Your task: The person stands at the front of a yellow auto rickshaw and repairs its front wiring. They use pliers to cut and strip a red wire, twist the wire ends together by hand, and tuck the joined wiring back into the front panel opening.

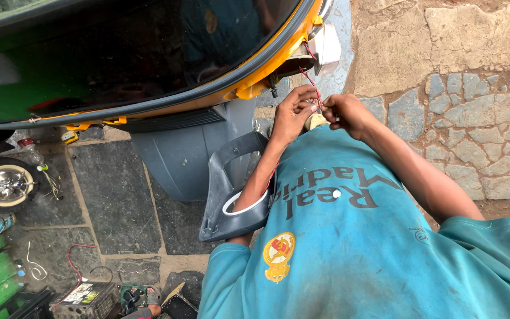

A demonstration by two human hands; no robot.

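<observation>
My left hand and my right hand meet close in front of my chest, both pinching a thin red wire that runs up to the yellow corner of a vehicle body. A white lamp housing sticks out at that corner. A grey plastic bezel with a round opening hangs around my left forearm. A small pale piece shows between my hands; what it is cannot be made out.
The vehicle's dark windscreen fills the upper left, with a grey front panel under it. A wheel, a bottle, loose wires and a battery lie on the dark floor slabs. Rough stone paving is on the right.
</observation>
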